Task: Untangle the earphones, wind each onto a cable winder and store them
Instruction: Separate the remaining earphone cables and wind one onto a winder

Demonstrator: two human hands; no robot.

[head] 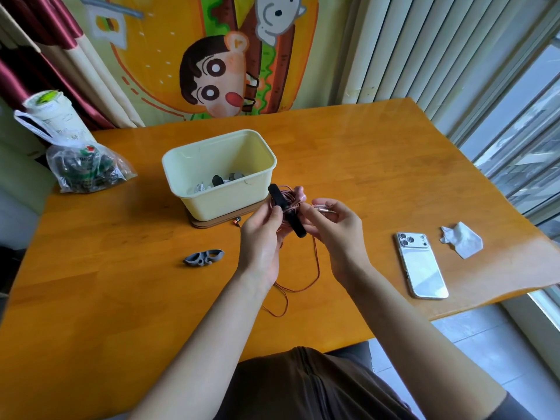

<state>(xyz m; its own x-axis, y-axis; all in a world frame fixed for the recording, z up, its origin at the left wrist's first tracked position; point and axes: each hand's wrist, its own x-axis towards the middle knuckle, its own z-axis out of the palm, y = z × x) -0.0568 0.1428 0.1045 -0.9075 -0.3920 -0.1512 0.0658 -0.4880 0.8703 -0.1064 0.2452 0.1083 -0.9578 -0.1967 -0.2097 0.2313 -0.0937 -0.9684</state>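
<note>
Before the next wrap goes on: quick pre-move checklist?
1. Left hand grips the black winder: ok.
2. Right hand pinches the plug end: ok.
3. Loose cable free of knots: cannot tell; it hangs in loops down to the table.
4. Earbud up off the table: not ok; it lies beside the box base.
5. Cream box open for storing: ok.
6. Grey winder clear of the loose cable: ok.
</note>
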